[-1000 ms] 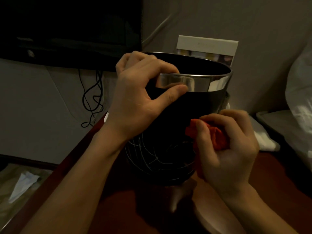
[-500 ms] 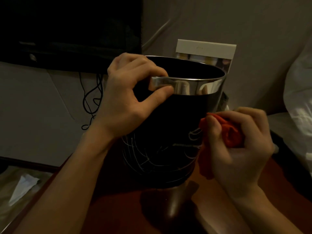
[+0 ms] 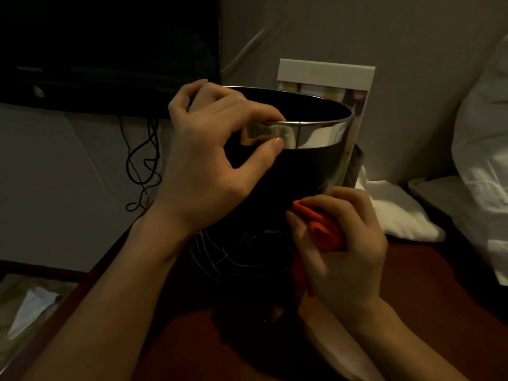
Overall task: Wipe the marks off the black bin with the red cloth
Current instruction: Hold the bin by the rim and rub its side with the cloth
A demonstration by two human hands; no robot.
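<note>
A black bin with a shiny metal rim band stands upright on a dark red table. My left hand grips the rim on the bin's left side, fingers inside and thumb on the band. My right hand holds a bunched red cloth pressed against the bin's lower right wall. White scribbled marks show on the lower front of the bin, left of the cloth.
A white boxed item leans on the wall behind the bin. A white towel lies to the right, with white bedding beyond. A dark screen and hanging cables are at the left. Crumpled paper lies on the floor.
My right hand slid the red cloth right along the bin's side, then back left and a little lower. The marks on the bin's right side are no longer visible. My left hand keeps its grip on the rim.
</note>
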